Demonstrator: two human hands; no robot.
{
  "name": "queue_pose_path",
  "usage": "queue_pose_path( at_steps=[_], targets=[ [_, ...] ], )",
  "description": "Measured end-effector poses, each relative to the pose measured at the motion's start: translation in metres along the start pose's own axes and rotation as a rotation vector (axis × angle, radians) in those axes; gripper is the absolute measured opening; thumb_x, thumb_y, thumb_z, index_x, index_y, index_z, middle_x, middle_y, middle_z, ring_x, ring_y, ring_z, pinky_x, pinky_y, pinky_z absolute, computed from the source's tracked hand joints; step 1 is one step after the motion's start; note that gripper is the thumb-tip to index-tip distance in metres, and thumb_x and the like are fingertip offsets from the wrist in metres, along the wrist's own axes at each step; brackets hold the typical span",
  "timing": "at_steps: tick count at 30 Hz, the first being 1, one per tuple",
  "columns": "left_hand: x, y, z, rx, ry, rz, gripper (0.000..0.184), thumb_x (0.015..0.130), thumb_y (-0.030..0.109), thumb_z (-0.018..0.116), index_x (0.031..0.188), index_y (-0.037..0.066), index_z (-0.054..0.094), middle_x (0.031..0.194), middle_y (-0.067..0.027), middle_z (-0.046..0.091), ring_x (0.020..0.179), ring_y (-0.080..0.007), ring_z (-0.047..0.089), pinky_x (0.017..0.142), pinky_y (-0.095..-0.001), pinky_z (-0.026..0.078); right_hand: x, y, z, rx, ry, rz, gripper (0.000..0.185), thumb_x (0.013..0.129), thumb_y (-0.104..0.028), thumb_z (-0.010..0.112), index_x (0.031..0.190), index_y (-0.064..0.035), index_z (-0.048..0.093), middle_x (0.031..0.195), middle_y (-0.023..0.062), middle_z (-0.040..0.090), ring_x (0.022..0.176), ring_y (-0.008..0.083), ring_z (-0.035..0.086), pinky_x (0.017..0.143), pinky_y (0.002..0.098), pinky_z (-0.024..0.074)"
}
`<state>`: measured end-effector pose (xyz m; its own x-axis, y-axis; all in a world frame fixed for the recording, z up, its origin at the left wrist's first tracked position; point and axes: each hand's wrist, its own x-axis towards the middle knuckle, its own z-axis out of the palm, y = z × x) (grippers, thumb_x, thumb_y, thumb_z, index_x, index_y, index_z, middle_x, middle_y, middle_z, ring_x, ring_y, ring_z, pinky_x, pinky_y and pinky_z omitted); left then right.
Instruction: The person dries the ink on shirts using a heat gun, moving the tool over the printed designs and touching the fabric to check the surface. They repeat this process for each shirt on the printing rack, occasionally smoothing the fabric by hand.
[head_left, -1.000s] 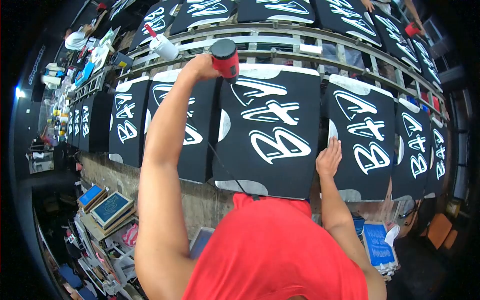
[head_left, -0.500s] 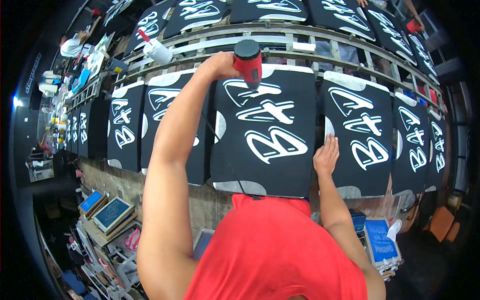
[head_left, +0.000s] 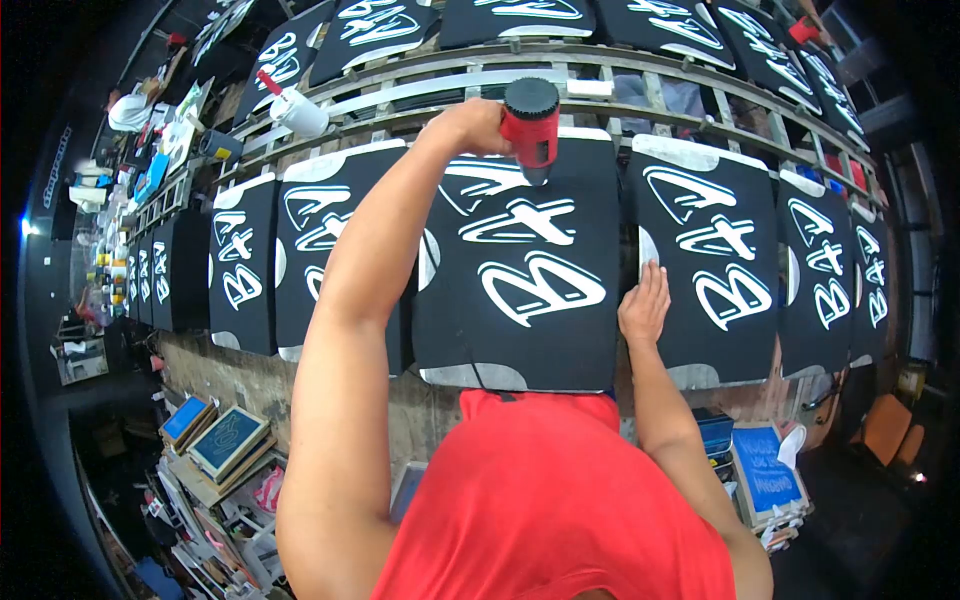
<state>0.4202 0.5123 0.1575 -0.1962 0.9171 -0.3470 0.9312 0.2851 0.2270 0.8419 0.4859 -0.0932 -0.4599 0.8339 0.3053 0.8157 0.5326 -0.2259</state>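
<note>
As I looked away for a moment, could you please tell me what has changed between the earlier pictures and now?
The left hand has carried the red heat gun rightward over the far part of the middle black panel. Nothing was grasped or released; the right hand stays at the next panel's left edge.

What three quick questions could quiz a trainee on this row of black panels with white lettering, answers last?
1. Which hand holds the red handheld tool with the round black end?
2. What colour is the stick in the white cylindrical container? a) green b) red c) yellow
3. True or false: both hands grip the tool.

Key: 1. The left hand. 2. b. 3. False; the right hand is at a black panel's edge.
</note>
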Motion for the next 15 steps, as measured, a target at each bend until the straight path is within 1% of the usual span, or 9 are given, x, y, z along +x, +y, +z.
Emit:
queue_pose_path(
  at_steps=[5, 7, 11, 13, 14, 15],
  targets=[
    [0.009, 0.015, 0.003, 0.005, 0.040, 0.072, 0.047, 0.076, 0.043, 0.081, 0.114, 0.016, 0.078, 0.112, -0.0169, 0.077, 0.106, -0.0361, 0.072, 0.095, -0.0455, 0.057, -0.001, 0.000, 0.001, -0.011, -0.014, 0.012, 0.054, 0.095, -0.011, 0.053, 0.149, -0.0045, 0.048, 0.158, 0.0114, 0.046, 0.148, 0.0349, 0.040, 0.119, 0.0495, 0.0354],
    [0.008, 0.020, 0.001, -0.024, -0.031, 0.089, 0.047, 0.075, 0.043, 0.082, 0.114, 0.015, 0.078, 0.112, -0.0166, 0.077, 0.105, -0.0362, 0.073, 0.095, -0.0456, 0.057, -0.001, 0.001, 0.002, -0.012, -0.014, 0.011, 0.054, 0.096, -0.011, 0.053, 0.149, -0.0047, 0.048, 0.158, 0.0114, 0.046, 0.148, 0.0348, 0.041, 0.119, 0.0494, 0.0351],
    [0.015, 0.015, 0.012, 0.073, 0.010, 0.035, 0.046, 0.075, 0.041, 0.083, 0.112, 0.015, 0.078, 0.111, -0.0161, 0.077, 0.104, -0.0361, 0.073, 0.094, -0.0453, 0.057, 0.000, 0.001, 0.003, -0.011, -0.027, 0.020, 0.054, 0.096, -0.012, 0.053, 0.149, -0.0053, 0.048, 0.159, 0.0113, 0.046, 0.149, 0.0342, 0.040, 0.120, 0.0488, 0.0339],
    [0.010, 0.005, 0.013, 0.044, -0.044, 0.139, 0.045, 0.076, 0.043, 0.082, 0.110, 0.014, 0.078, 0.110, -0.0159, 0.077, 0.104, -0.0362, 0.073, 0.094, -0.0454, 0.058, -0.001, 0.001, 0.003, -0.015, -0.031, 0.022, 0.054, 0.096, -0.012, 0.053, 0.149, -0.0052, 0.047, 0.159, 0.0113, 0.045, 0.149, 0.0340, 0.039, 0.120, 0.0488, 0.0337],
    [0.007, 0.003, 0.013, 0.042, -0.043, 0.136, 0.045, 0.076, 0.043, 0.082, 0.110, 0.014, 0.078, 0.110, -0.0159, 0.077, 0.104, -0.0362, 0.073, 0.094, -0.0454, 0.058, -0.001, 0.001, 0.003, -0.018, -0.037, 0.025, 0.055, 0.096, -0.012, 0.053, 0.149, -0.0052, 0.047, 0.159, 0.0112, 0.045, 0.149, 0.0338, 0.039, 0.120, 0.0487, 0.0335],
    [0.003, 0.001, 0.015, 0.059, -0.025, 0.068, 0.045, 0.076, 0.044, 0.082, 0.109, 0.014, 0.078, 0.110, -0.0160, 0.077, 0.104, -0.0364, 0.073, 0.093, -0.0455, 0.058, -0.001, 0.001, 0.003, -0.017, -0.038, 0.023, 0.055, 0.096, -0.012, 0.053, 0.149, -0.0052, 0.047, 0.159, 0.0112, 0.045, 0.149, 0.0338, 0.039, 0.120, 0.0487, 0.0335]
  ],
)
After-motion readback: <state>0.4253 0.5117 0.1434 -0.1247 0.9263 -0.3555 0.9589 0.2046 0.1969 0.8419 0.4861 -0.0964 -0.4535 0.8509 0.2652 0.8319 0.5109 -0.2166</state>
